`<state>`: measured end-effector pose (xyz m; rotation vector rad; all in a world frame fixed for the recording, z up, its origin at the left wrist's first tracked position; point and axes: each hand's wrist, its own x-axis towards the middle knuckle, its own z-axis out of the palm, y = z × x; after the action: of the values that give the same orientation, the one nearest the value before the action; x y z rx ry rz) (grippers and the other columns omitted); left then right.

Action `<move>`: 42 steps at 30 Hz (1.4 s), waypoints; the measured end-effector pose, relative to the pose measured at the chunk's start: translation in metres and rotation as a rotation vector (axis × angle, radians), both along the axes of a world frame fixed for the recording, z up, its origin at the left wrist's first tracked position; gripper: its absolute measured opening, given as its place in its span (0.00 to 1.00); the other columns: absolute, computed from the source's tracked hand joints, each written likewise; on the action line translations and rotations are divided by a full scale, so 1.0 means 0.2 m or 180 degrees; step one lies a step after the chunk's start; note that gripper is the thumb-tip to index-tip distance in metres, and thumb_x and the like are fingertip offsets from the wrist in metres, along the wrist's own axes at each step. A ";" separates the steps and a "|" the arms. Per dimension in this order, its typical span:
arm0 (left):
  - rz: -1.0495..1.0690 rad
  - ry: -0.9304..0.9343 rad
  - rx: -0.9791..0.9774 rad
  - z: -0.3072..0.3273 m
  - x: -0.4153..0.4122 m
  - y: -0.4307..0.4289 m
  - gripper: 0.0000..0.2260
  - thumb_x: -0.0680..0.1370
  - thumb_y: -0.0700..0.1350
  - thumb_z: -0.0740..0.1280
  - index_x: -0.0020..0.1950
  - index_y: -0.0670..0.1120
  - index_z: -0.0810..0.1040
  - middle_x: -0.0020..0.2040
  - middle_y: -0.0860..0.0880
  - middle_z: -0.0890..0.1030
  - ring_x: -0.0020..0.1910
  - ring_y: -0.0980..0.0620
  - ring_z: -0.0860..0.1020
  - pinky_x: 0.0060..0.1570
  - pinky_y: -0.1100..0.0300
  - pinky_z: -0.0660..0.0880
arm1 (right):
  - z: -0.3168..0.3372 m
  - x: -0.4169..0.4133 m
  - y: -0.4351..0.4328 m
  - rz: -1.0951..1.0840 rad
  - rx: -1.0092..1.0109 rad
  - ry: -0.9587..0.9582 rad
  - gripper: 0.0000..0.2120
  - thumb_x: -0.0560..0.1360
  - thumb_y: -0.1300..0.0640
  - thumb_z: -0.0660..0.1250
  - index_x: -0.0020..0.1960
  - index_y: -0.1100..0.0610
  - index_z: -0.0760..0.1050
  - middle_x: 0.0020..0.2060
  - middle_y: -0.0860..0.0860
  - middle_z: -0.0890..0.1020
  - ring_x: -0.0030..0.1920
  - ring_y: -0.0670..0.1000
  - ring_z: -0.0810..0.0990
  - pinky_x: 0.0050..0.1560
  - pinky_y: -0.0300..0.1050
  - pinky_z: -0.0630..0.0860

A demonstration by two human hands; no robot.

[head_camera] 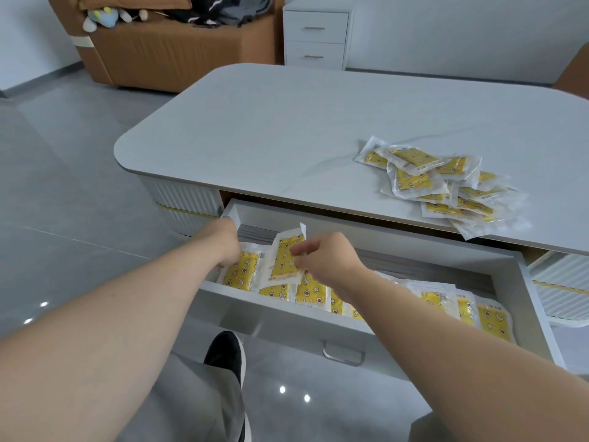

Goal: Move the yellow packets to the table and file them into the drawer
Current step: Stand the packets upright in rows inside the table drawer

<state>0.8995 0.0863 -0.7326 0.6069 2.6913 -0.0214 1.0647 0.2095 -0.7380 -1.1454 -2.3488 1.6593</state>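
The white drawer (287, 317) of the grey table (271, 129) stands pulled out toward me. Several yellow packets (307, 291) stand filed in a row along its front, with more (490, 317) at its right end. My right hand (325, 260) pinches one yellow packet (283, 256) and holds it tilted over the row at the drawer's left. My left hand (228, 240) reaches into the drawer's left end, its fingers hidden behind the filed packets there. A loose pile of yellow packets (443, 183) lies on the table's right front part, one corner hanging over the edge.
A brown armchair (165, 55) with soft toys and clothes stands at the back left. A white drawer cabinet (315, 36) stands behind the table. My leg and black shoe (226, 349) are on the grey tiled floor under the drawer.
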 end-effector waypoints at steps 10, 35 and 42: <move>-0.0604 -0.0061 0.0003 0.01 0.01 0.10 0.16 0.76 0.30 0.61 0.59 0.43 0.79 0.50 0.48 0.74 0.44 0.47 0.72 0.44 0.58 0.72 | -0.11 -0.11 -0.09 0.1571 0.1224 -0.0629 0.15 0.80 0.61 0.63 0.61 0.52 0.83 0.50 0.50 0.83 0.51 0.53 0.81 0.49 0.44 0.79; -0.1303 0.0276 0.0340 0.29 0.25 0.32 0.07 0.77 0.46 0.69 0.53 0.48 0.83 0.52 0.48 0.83 0.50 0.47 0.82 0.54 0.51 0.81 | 0.17 0.12 0.19 0.1605 0.2400 -0.0993 0.17 0.81 0.58 0.57 0.64 0.49 0.79 0.60 0.50 0.81 0.57 0.54 0.80 0.56 0.53 0.81; -0.1643 0.0256 0.1415 0.43 0.55 0.57 0.03 0.79 0.50 0.68 0.51 0.55 0.78 0.52 0.53 0.80 0.51 0.49 0.79 0.51 0.53 0.79 | 0.36 0.34 0.44 0.0527 0.2290 -0.0884 0.13 0.81 0.54 0.60 0.59 0.50 0.80 0.53 0.49 0.82 0.50 0.53 0.81 0.49 0.50 0.81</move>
<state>1.0097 0.2002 -0.6475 1.4459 2.5430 0.4302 1.1329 0.2980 -0.6666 -1.0795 -2.8846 0.5658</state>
